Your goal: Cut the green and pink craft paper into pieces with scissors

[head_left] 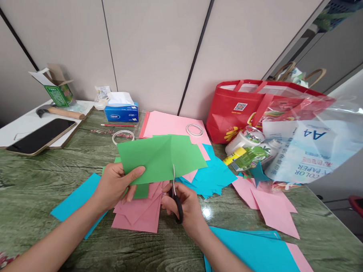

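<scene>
My left hand pinches the lower left edge of a green paper sheet and holds it up above the table. My right hand grips black-handled scissors, whose blades point up into the sheet's lower edge near its centre fold. Under the hands lie pink paper pieces and a blue sheet.
On the green marbled table: blue sheets at front right, pink scraps, a pink stack, tape rolls, a tissue box, a phone, a red bag and an A4 paper pack.
</scene>
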`<state>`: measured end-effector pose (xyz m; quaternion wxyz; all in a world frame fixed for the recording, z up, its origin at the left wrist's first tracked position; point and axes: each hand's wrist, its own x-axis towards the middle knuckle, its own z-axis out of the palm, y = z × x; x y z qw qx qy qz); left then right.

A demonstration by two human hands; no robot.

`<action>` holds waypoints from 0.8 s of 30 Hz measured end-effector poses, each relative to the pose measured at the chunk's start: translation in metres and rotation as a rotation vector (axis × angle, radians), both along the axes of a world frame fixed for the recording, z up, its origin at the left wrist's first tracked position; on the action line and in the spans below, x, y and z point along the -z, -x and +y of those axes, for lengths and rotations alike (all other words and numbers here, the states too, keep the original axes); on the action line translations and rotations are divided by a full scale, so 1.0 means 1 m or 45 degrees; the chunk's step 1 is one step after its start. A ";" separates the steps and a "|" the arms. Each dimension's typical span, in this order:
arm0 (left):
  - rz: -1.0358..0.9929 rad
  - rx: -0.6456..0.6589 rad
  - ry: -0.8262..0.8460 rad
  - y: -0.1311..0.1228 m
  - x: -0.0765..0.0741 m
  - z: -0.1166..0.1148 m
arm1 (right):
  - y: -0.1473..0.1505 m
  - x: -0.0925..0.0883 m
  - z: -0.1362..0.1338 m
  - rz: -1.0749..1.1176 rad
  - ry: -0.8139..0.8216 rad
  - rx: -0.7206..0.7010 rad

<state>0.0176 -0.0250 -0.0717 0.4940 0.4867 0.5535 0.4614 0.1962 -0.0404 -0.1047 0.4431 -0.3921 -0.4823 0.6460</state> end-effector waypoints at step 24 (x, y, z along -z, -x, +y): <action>-0.080 0.080 0.087 -0.002 0.006 -0.002 | 0.000 0.002 0.001 0.106 -0.017 0.024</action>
